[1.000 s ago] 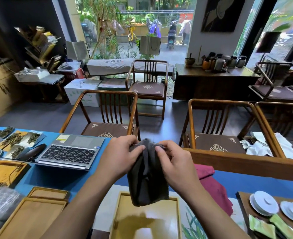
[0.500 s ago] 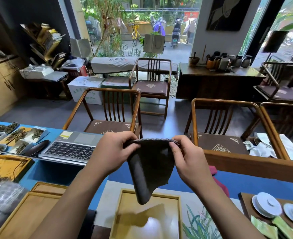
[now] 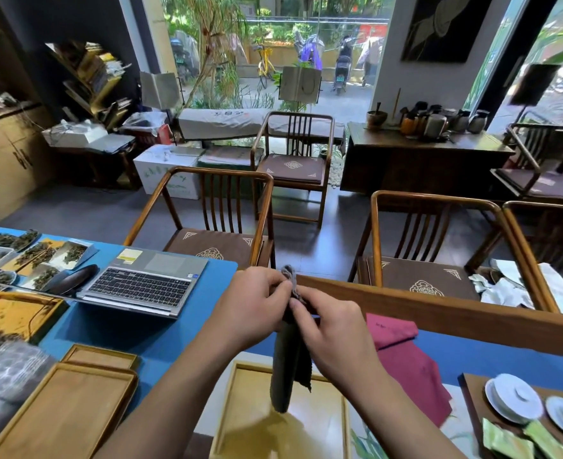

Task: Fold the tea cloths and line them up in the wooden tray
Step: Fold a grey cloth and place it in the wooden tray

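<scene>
A dark grey tea cloth (image 3: 286,366) hangs in the air as a narrow folded strip above the wooden tray (image 3: 237,412). My left hand (image 3: 252,304) and my right hand (image 3: 326,326) both pinch its top edge, close together, with a bit of cloth sticking up between the fingers. The tray lies on the table right below the cloth and nothing shows inside it. A crimson tea cloth (image 3: 405,356) lies crumpled on the blue table just right of my right hand.
An open laptop (image 3: 141,283) sits to the left, with dishes of tea leaves (image 3: 35,256) beyond it. More wooden trays (image 3: 58,412) lie at the lower left. White lids on a dark board (image 3: 518,402) are at the lower right. Chairs (image 3: 213,226) stand beyond the table.
My hands have come together, bringing the two top corners of the grey cloth against each other. The cloth went from a spread sheet to a narrow hanging strip.
</scene>
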